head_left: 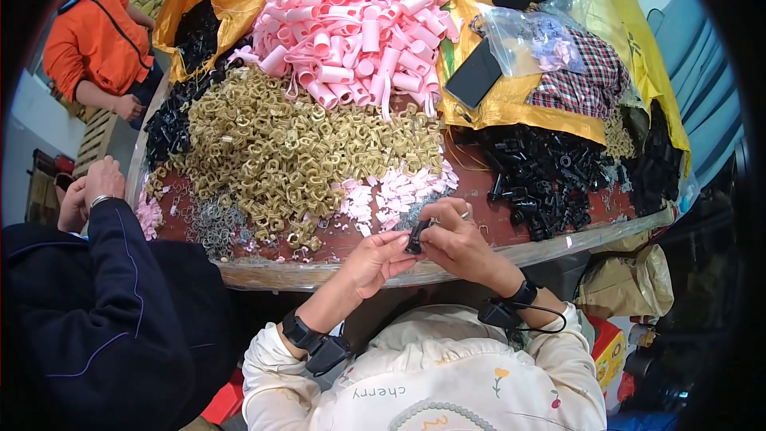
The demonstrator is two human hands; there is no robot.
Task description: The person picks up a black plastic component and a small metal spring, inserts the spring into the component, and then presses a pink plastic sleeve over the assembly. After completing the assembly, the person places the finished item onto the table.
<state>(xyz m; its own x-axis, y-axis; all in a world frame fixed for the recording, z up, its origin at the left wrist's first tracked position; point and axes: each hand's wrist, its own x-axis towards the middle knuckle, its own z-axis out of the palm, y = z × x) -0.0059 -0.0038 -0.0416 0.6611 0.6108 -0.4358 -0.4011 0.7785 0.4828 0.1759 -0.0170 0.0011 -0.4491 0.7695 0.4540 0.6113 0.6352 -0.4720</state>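
Close to the table's front edge, my left hand (373, 262) pinches a small black plastic part (414, 241) between thumb and fingers. My right hand (461, 244) closes on the same part from the other side, its fingers curled, so much of the part is hidden. Just beyond my hands lie small flat pink pieces (392, 196) and a little heap of grey metal bits (415, 211). To the right of them spreads a pile of black plastic parts (550, 183). Gold-coloured loop-shaped pieces (263, 144) form a broad heap to the left.
Pink tubes with straps (359, 24) are piled high at the back of the red table (471, 161). A dark phone (473, 73) rests on an orange sack (550, 116), near a checked cloth (586, 80). A co-worker's dark sleeve (112, 287) is at the left; another person (100, 36) stands beyond.
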